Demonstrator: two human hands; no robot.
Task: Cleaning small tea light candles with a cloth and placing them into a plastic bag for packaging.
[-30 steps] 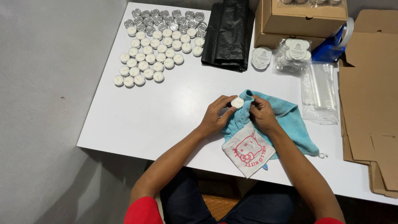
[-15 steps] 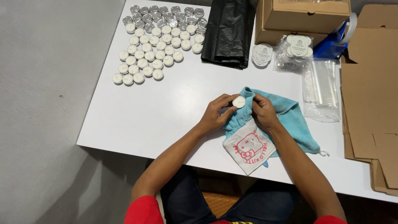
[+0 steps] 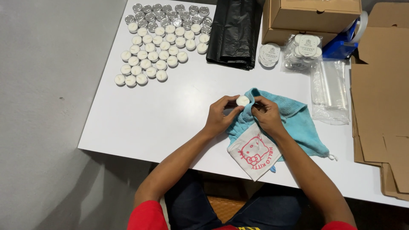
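The tealight candle (image 3: 243, 100) sat between the two hands above the near middle of the white table (image 3: 170, 115), at the upper left corner of the blue cloth (image 3: 298, 123). It was a short round disc with no long axis to speak of; its flat white wax face pointed up toward the camera, and its axis stood roughly upright. The left hand (image 3: 219, 116) was curled closed on it, thumb and fingertips pinching the rim from the left side. The right hand (image 3: 266, 115) was closed too, gripping a bunched fold of the cloth just beside the candle and pressing it against the candle's right edge (whether the fingertips themselves touched the candle could not be told).

The cloth looked like soft terry, light blue and rumpled, spreading to the right under the right forearm. On its near corner lay a square white patch (image 3: 254, 151) with a pink cartoon drawing, smooth and flat.

At the far left of the table stood rows of like candles (image 3: 157, 42), white wax tops nearest and shiny metal cups in the back rows. Beside them lay a folded black plastic bag (image 3: 234, 34), glossy and creased. Further right were a brown cardboard box (image 3: 313, 15), a stack of round labels (image 3: 269, 54), a clear bag of round discs (image 3: 303, 51), clear plastic sleeves (image 3: 330, 91) and flat cardboard sheets (image 3: 379, 98).
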